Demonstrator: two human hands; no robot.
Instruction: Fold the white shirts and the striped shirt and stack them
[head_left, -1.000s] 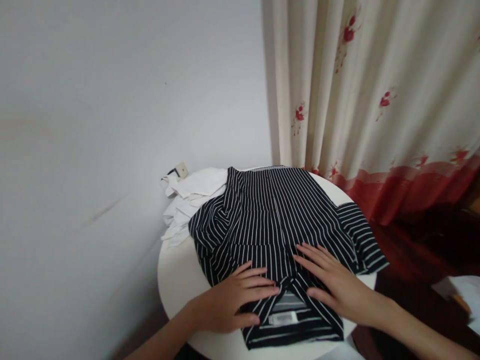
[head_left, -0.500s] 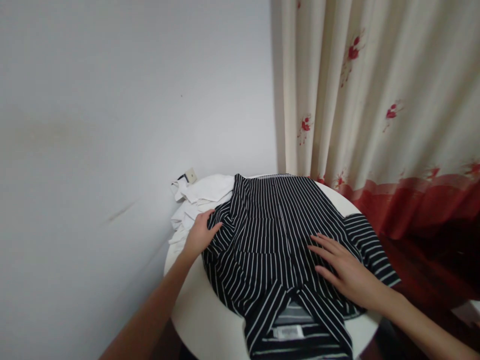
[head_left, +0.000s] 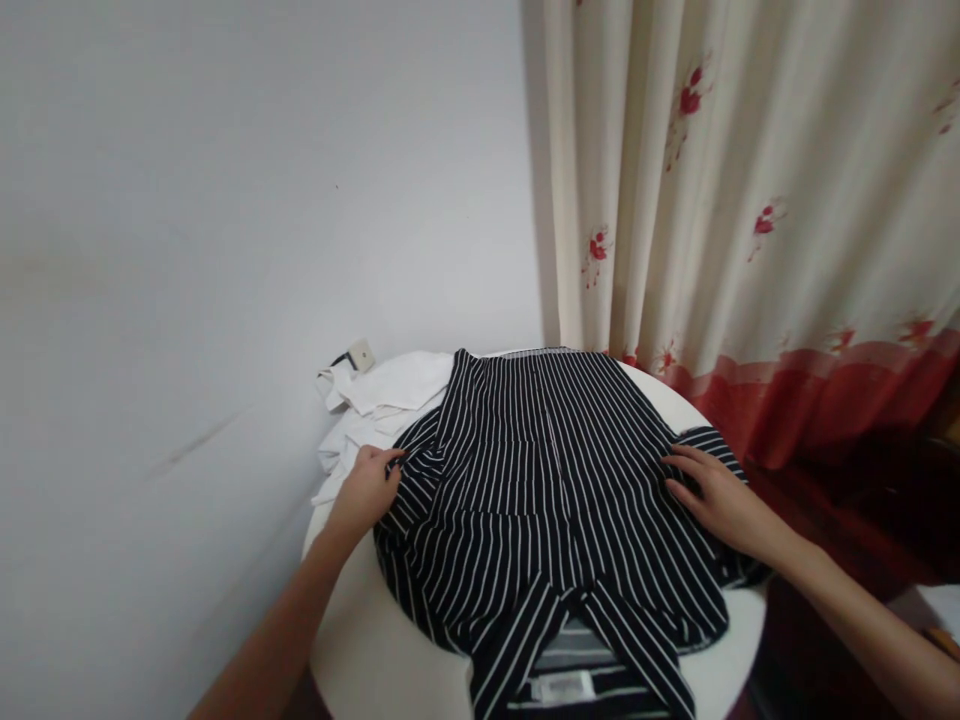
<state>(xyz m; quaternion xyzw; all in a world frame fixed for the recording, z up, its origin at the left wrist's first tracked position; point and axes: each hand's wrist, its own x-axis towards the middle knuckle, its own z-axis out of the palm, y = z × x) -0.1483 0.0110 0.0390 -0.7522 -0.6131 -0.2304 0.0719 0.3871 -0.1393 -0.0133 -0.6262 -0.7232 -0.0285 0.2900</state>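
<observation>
A black shirt with white stripes lies spread on a round white table, its collar and label toward me. My left hand pinches the bunched sleeve at the shirt's left side, thumb and fingers closed on the cloth. My right hand rests at the right edge of the shirt, over the right sleeve. Its fingers are stretched out and slightly bent, lying on the fabric. Part of the right sleeve is hidden beneath that hand and forearm.
Crumpled white cloth lies at the table's back left, near a wall socket with a dark plug. A pale wall stands close on the left. Behind the table on the right hangs a cream curtain with red flowers.
My left hand has closed on the left sleeve and pulled it slightly outward. My right hand has moved right, from the shirt's body to its right edge. The view has shifted slightly.
</observation>
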